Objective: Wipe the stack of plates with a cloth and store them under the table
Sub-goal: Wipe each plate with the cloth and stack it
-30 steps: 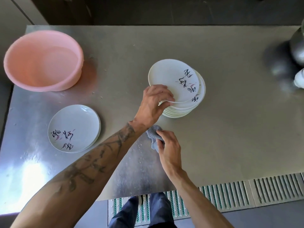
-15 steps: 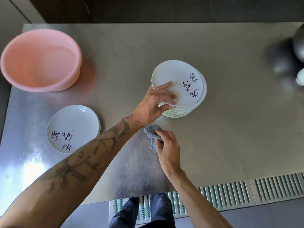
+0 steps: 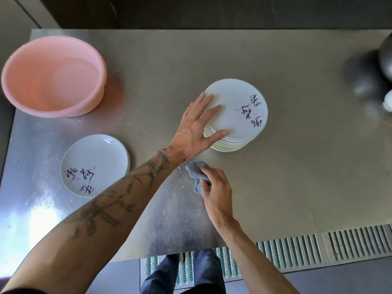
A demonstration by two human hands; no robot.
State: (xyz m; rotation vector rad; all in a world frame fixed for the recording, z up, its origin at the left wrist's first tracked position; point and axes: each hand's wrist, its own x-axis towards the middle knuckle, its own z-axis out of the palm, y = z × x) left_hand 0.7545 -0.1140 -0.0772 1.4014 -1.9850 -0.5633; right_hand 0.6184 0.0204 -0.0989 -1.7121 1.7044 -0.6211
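A stack of white plates (image 3: 239, 115) with dark painted script stands in the middle of the steel table (image 3: 297, 177). My left hand (image 3: 195, 130) lies flat with fingers spread, the fingertips resting on the top plate's left edge. A grey cloth (image 3: 196, 174) lies bunched on the table just below the stack, and my right hand (image 3: 216, 192) is closed on it. A single plate (image 3: 95, 164) of the same pattern lies apart at the left.
A pink plastic basin (image 3: 53, 75) stands at the table's back left corner. Dark rounded metal objects (image 3: 381, 66) crowd the right edge. A slatted floor grate (image 3: 318, 247) runs below the table's near edge, by my legs (image 3: 184, 272).
My left hand let go of the tilted top plate, which settled flat on the stack, and opened with fingers spread over it. My right hand stayed on the cloth.
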